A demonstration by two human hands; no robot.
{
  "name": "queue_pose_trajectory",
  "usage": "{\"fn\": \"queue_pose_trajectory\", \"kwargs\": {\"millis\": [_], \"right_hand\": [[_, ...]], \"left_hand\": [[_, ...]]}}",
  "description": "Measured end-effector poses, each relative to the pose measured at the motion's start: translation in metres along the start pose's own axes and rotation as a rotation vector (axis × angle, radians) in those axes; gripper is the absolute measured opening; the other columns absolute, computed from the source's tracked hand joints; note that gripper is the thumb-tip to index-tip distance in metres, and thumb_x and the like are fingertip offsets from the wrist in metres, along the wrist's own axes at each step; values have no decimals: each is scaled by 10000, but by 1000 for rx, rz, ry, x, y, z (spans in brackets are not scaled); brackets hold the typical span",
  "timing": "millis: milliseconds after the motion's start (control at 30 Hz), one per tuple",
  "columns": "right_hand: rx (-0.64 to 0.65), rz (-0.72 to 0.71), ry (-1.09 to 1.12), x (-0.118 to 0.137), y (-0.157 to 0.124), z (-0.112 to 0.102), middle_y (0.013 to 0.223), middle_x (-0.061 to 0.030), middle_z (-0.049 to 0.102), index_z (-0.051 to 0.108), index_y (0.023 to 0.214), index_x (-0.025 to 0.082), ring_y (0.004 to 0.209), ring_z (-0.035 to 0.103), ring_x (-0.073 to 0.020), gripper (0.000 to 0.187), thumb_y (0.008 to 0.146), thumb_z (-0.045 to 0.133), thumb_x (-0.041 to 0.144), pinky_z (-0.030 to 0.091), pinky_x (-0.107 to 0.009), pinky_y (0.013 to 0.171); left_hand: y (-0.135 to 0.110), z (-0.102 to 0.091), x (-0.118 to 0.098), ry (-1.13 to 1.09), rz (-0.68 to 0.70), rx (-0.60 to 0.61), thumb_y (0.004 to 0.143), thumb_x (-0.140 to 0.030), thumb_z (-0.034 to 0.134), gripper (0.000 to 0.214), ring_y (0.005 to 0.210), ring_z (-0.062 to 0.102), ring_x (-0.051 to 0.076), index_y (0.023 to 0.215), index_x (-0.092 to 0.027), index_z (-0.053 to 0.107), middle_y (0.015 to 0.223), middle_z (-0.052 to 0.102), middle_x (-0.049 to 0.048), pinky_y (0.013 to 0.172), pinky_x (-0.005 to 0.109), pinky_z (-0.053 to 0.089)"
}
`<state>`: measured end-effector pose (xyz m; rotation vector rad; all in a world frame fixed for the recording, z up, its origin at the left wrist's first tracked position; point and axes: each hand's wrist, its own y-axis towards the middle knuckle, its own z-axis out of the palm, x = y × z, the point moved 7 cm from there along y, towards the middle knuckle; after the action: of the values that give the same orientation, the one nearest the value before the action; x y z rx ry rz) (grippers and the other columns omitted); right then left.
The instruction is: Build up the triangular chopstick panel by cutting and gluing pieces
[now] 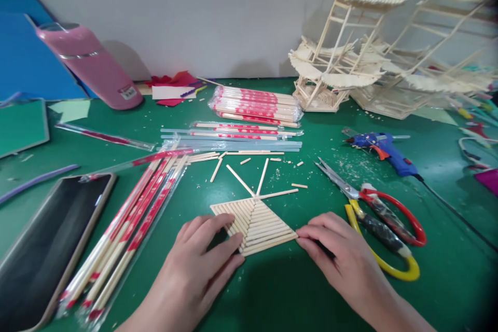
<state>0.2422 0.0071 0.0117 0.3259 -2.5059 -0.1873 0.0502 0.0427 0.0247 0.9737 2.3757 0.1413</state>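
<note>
A fan-shaped panel of cut wooden sticks (268, 225) lies on the green table in front of me. Two of its sections are filled with rows of sticks, and bare sticks (241, 181) spread from its peak at the back. My left hand (198, 259) grips the panel's left side, fingertips and thumb on the rows. At the right corner, my right hand (336, 251) pinches the end of the outermost stick between thumb and fingers. Short stick pieces (216, 170) lie scattered just behind the panel. Red-and-yellow-handled scissors (373, 218) rest beside my right hand, blades parted.
Wrapped chopsticks (132, 233) and a phone (58, 244) lie at left. Behind are glue sticks (249, 144), a chopstick bundle (254, 104) and a pink bottle (93, 67). A blue glue gun (385, 150) trails its cord at right, near stick-built towers (342, 62).
</note>
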Motion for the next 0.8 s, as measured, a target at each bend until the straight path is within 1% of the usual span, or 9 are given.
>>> {"fn": "queue_pose_trajectory", "kwargs": {"millis": [233, 500, 667, 800], "right_hand": [[5, 24, 7, 0, 0, 0, 817, -43, 588, 609, 901, 212, 740, 553, -159, 127, 854, 499, 168, 453, -303, 627], [-21, 42, 0, 0, 0, -1, 831, -45, 599, 613, 917, 205, 767, 566, -158, 127, 850, 506, 191, 467, -296, 652], [3, 33, 7, 0, 1, 0, 815, -40, 589, 619, 911, 213, 744, 555, -155, 140, 854, 496, 178, 450, -295, 627], [20, 23, 25, -1, 1, 1, 812, -37, 582, 614, 910, 214, 739, 546, -152, 146, 858, 485, 169, 439, -289, 620]], "left_hand": [[-1, 0, -1, 32, -3, -23, 860, -227, 493, 195, 973, 516, 233, 986, -222, 642, 1087, 564, 97, 779, 379, 476], [-1, 1, -2, 45, -5, -28, 853, -208, 496, 188, 980, 512, 231, 982, -216, 633, 1084, 563, 92, 793, 380, 465], [-2, 0, -5, 58, 12, -10, 841, -189, 519, 190, 990, 495, 239, 1011, -200, 604, 1101, 550, 93, 810, 402, 416], [0, 4, -15, 145, 56, -27, 850, -191, 493, 235, 998, 489, 255, 1060, -226, 592, 1114, 573, 75, 827, 428, 362]]}}
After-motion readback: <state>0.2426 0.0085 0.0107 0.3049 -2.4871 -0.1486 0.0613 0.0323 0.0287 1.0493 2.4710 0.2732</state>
